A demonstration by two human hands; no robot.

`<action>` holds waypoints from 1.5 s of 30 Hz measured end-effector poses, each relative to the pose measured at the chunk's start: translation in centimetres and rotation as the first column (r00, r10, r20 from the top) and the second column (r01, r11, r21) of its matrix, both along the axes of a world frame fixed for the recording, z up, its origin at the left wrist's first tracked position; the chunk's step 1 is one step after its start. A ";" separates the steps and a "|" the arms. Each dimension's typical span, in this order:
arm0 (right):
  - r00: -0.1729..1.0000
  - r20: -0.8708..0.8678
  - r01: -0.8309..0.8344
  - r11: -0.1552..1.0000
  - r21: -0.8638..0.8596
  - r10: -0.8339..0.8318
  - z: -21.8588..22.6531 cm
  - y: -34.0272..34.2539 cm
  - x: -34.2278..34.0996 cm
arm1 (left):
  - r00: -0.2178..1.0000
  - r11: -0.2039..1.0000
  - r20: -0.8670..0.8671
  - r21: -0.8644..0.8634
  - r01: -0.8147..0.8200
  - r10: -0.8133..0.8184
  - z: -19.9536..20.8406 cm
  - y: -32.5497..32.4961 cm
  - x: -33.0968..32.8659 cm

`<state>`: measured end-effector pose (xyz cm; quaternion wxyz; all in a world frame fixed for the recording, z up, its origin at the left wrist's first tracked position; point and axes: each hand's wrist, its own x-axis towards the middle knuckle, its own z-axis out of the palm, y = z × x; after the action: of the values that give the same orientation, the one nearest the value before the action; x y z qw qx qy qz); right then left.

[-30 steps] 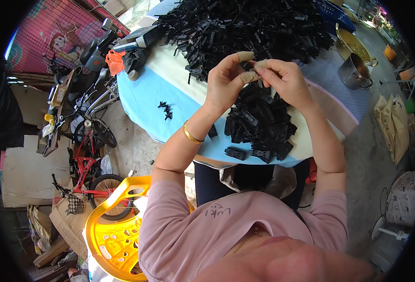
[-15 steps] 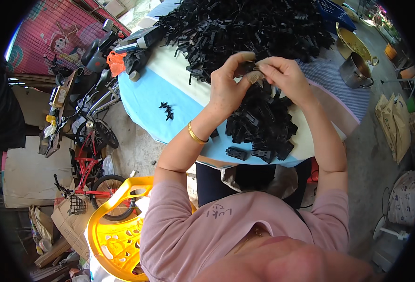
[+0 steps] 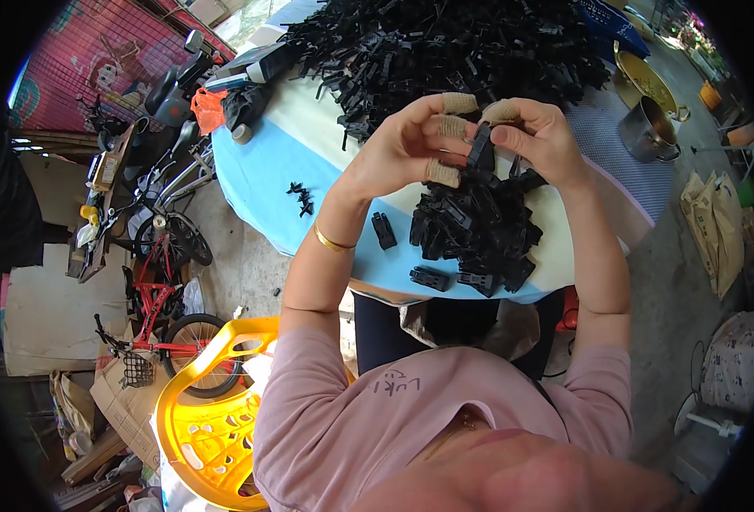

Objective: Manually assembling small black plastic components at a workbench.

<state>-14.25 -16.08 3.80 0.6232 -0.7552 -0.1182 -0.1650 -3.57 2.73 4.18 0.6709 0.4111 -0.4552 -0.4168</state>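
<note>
My right hand (image 3: 543,141) pinches a black plastic clip-like part (image 3: 480,147) between thumb and fingers, tilted over a smaller heap of similar parts (image 3: 471,222). To its left, my left hand (image 3: 403,145) has its fingers apart, with nothing visibly gripped; the fingertips are close to the part. Tan wraps cover several fingertips, and a gold bangle circles the left wrist. Beyond both hands rises a large pile of black plastic pieces (image 3: 454,51). One single black part (image 3: 383,230) lies left of the small heap, and another black part (image 3: 429,277) is near the table's front edge.
On the round table's blue-and-cream cloth (image 3: 262,183) lies a little cluster of tiny black pieces (image 3: 300,198). A metal pot (image 3: 647,128) and a brass-coloured pan (image 3: 646,77) stand at the right. A yellow plastic chair (image 3: 198,427) and a red bicycle (image 3: 159,307) are at the left.
The hands have drawn apart; the left fingers have opened away from the part. The right hand now holds it upright in plain view. Both hands have shifted slightly.
</note>
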 end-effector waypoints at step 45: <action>0.742 -0.097 0.422 0.575 -0.701 -0.663 -2.4 -7.8 0.8 | 0.787 0.951 0.535 -0.149 -0.270 0.307 -2.0 -2.0 -1.9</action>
<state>-13.48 -23.93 1.40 0.2549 -0.9344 0.1874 -0.1635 -5.46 0.76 2.22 0.5796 0.5563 -0.5741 -0.1583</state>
